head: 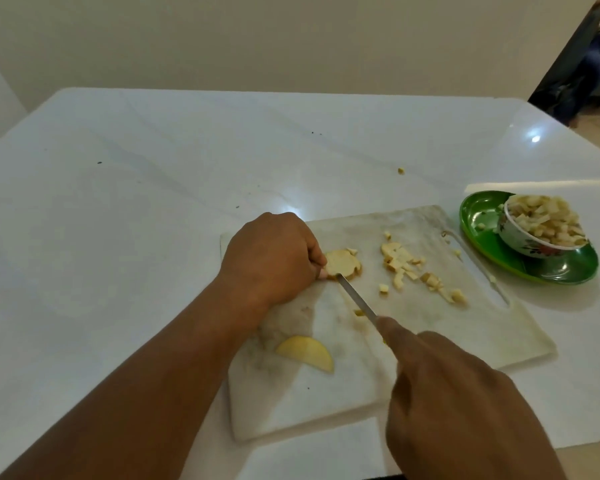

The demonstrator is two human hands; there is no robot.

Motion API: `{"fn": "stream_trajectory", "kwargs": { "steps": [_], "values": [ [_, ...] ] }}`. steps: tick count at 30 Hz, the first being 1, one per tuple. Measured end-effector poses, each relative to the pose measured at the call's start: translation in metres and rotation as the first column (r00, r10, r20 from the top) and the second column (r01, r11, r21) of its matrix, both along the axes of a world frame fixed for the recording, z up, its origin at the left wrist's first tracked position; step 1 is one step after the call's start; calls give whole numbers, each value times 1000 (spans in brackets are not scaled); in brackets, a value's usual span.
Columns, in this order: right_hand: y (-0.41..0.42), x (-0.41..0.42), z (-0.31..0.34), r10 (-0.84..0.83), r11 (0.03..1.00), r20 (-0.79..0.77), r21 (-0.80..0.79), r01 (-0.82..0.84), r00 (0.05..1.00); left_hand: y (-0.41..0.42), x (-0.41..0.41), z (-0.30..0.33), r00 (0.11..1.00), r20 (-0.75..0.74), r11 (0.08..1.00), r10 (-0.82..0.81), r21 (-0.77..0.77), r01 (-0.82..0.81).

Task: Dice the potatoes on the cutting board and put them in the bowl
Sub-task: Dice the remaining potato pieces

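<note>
My left hand (271, 258) is on the board (326, 393), fingers curled, pinning the left edge of a potato slice (343, 265) flat. A wedge (307, 351) lies nearer me on the board, apart from both hands. The knife (357, 299) runs diagonally, tip touching the slice's near edge. My right hand (458, 403) grips the handle, fingers wrapped round it, index finger stretched along the top toward the blade. Dice (413, 268) are scattered mid-board, right of the slice. One loose bit (401, 170) sits on the counter (136, 202) beyond the board. Right of the board: a green plate (575, 268) with the bowl (523, 242) on it, heaped with dice.
</note>
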State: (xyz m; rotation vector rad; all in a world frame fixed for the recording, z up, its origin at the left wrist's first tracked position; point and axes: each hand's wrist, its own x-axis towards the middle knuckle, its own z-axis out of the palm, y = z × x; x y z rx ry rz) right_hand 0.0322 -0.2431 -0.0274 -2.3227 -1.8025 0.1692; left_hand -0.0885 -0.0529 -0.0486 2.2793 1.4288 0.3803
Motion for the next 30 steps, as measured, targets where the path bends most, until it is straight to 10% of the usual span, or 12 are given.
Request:
{"fn": "stream_trajectory", "kwargs": {
  "steps": [17, 21, 30],
  "values": [
    [-15, -9, -3, -16, 998, 69, -54, 20, 997, 3, -2, -3, 994, 108, 997, -6, -74, 14],
    [-8, 3, 1, -107, 972, -27, 206, 111, 994, 3, -6, 3, 993, 53, 993, -109, -44, 111],
    [100, 21, -14, -194, 973, -128, 101, 207, 973, 22, -5, 0, 930, -139, 940, -340, -26, 340]
  ]
}}
